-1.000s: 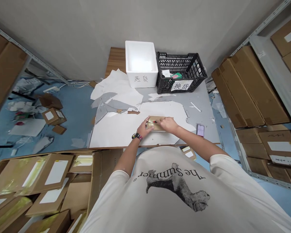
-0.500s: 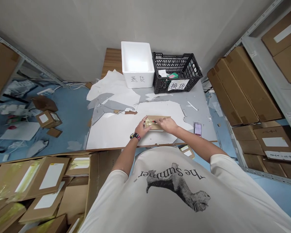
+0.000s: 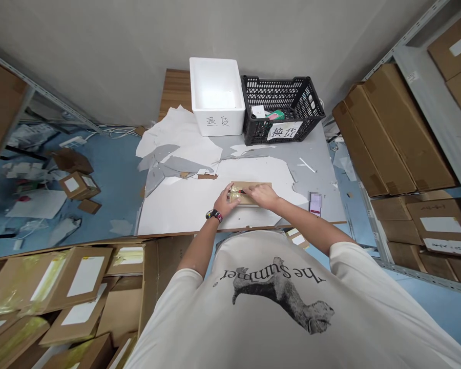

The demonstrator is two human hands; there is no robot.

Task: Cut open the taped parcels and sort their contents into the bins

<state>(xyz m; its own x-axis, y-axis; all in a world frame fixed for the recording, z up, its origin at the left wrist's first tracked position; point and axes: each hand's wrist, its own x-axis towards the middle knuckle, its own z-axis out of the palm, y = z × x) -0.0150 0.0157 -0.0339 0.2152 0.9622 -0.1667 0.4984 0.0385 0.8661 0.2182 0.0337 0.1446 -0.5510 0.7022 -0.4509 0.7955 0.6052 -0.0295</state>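
A small cardboard box (image 3: 247,200) lies on the white sheet before me, with shiny yellowish tape (image 3: 235,196) over its left part. My left hand (image 3: 225,203) grips the box's left end, fingers at the far side and thumb at the near side. My right hand (image 3: 264,196) is closed on a small red-and-black cutter (image 3: 242,191), held low over the taped top. The fingers hide most of the cutter, and I cannot make out its blade.
Behind the box stand a white foam bin (image 3: 219,123) and a black crate (image 3: 259,136) holding small packets. A phone (image 3: 315,204) lies right of my right forearm. Torn paper (image 3: 169,128) covers the table's left. Parcels fill a large carton (image 3: 148,282) at lower left; shelved cartons (image 3: 395,133) stand right.
The cutter and my right hand have shifted slightly left along the taped top. My left hand keeps its hold on the box. The camera view has tilted a little.
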